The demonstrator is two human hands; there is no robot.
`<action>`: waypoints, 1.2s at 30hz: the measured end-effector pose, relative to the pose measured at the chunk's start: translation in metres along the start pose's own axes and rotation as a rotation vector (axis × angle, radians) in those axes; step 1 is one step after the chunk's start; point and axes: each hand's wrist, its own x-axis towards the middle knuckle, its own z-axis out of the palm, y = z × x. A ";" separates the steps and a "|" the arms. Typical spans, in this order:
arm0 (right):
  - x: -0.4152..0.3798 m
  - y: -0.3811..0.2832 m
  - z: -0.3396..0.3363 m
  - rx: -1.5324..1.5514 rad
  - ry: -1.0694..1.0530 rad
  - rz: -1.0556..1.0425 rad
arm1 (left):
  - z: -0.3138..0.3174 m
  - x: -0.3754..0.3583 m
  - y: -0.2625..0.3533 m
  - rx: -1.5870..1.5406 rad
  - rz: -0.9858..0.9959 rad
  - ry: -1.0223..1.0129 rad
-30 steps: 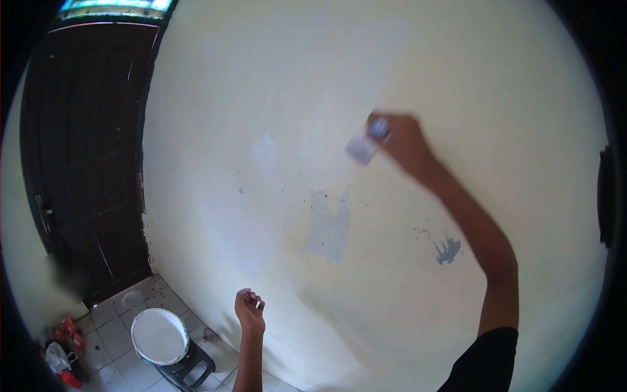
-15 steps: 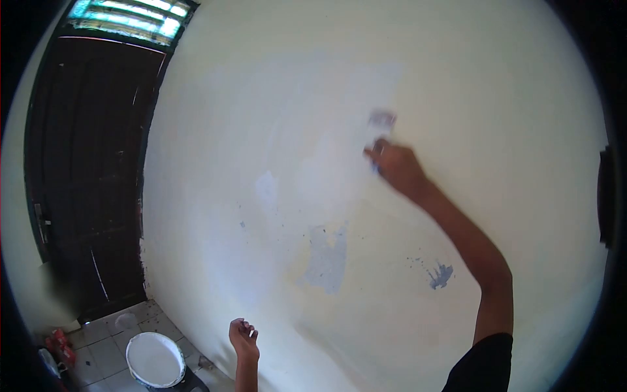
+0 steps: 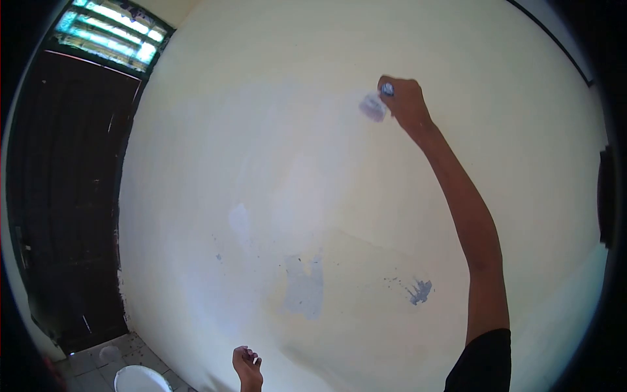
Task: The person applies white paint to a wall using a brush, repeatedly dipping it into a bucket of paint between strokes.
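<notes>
High on the pale wall [image 3: 339,170], my right hand [image 3: 406,101] is closed around a paintbrush [image 3: 373,107]. The brush's whitish head points down and left against the wall and is slightly blurred; the rounded handle end shows at my fist. Low in view, my left hand [image 3: 247,364] is raised in front of the wall with its fingers curled in, and I see nothing in it. Grey bare patches [image 3: 304,291] and a smaller grey mark [image 3: 420,292] show on the wall below the brush.
A white bucket [image 3: 142,371] of whitish paint stands at the lower left, partly cut off by the frame. Beside it is a tiled floor [image 3: 130,346]. A dark door [image 3: 68,196] with a slatted window [image 3: 114,29] above it is on the left.
My right hand has moved up the wall, and the brush has turned from pointing up to pointing down-left. The view has tilted upward, so the bucket and wall patches sit lower.
</notes>
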 end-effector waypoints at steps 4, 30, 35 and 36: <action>0.026 0.011 0.003 -0.367 0.183 -0.292 | 0.006 -0.006 -0.001 0.015 -0.043 0.022; -0.129 -0.023 0.064 -0.540 -0.283 -0.484 | 0.013 0.017 -0.006 -0.024 -0.030 0.034; -0.203 -0.091 0.064 -0.258 -0.443 -0.592 | 0.017 0.011 -0.007 -0.023 -0.033 -0.014; -0.204 -0.096 0.059 -0.182 -0.525 -0.551 | 0.017 0.011 -0.007 -0.023 -0.025 -0.013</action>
